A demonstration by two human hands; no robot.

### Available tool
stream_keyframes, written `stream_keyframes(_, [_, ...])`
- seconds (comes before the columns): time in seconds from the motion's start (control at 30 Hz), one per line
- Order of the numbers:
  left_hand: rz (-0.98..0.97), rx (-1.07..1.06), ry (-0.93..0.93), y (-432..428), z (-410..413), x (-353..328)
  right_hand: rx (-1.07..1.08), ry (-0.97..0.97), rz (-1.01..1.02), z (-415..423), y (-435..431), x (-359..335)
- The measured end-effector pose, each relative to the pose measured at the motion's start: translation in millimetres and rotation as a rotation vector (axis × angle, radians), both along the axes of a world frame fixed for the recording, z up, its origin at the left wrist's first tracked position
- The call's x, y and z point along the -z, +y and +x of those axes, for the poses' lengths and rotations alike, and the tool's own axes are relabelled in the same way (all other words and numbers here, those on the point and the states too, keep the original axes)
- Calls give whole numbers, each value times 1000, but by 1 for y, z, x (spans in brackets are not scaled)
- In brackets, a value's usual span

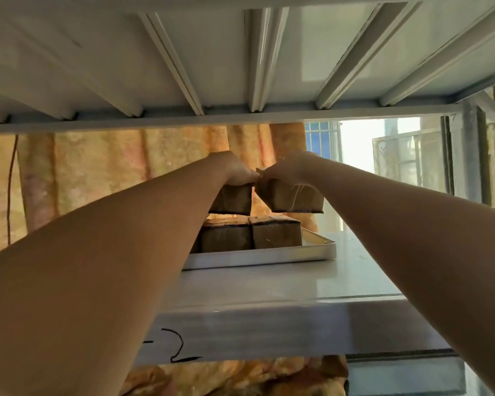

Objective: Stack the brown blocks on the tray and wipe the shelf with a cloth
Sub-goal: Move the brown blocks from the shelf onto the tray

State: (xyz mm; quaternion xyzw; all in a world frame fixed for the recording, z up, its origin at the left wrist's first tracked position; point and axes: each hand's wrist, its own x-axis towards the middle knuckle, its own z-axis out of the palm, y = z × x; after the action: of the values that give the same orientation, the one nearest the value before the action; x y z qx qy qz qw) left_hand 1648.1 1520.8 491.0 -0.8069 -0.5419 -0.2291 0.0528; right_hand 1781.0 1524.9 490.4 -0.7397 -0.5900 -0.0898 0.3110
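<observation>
A white tray (pixel 257 257) rests on the white shelf (pixel 283 284) and carries two brown blocks side by side, a left one (pixel 226 237) and a right one (pixel 277 234). My left hand (pixel 235 170) grips a third brown block (pixel 235 199) from above and holds it just over the left tray block. My right hand (pixel 286 170) grips another brown block (pixel 295 197) over the right tray block, tilted slightly. The two hands touch at the fingertips. No cloth is in view.
The ribbed underside of the upper shelf (pixel 240 67) hangs close above the hands. A patterned orange curtain (pixel 97 172) hangs behind the shelf, with a window (pixel 383 161) at the right. Black marker writing (pixel 177 347) marks the shelf's front edge.
</observation>
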Motion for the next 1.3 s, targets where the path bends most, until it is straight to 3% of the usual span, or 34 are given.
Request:
stream_keyframes(0.13, [-14,19,-65,11,-4,4,44,21,8,-5,3,3])
stream_keyframes(0.3, [41,-21,-15,29,-11,6,69,44,48,-5,13,-2])
stream_keyframes(0.4, [-28,-42,41,39,-22,6,70,66,70,-5,21,-2])
stream_keyframes(0.57, [-156,175,65,46,-35,13,80,53,24,-6,31,-2])
stream_keyframes(0.7, [-117,263,111,49,-42,21,55,57,-46,-6,28,-9])
stream_keyframes(0.83, [-83,256,77,51,-43,23,-97,143,-279,-5,7,-5])
stream_keyframes(1.07, [26,248,63,50,-44,32,-138,17,-386,-6,-2,-5])
stream_keyframes(1.3, [188,193,126,52,-45,43,-186,-33,-179,16,16,5])
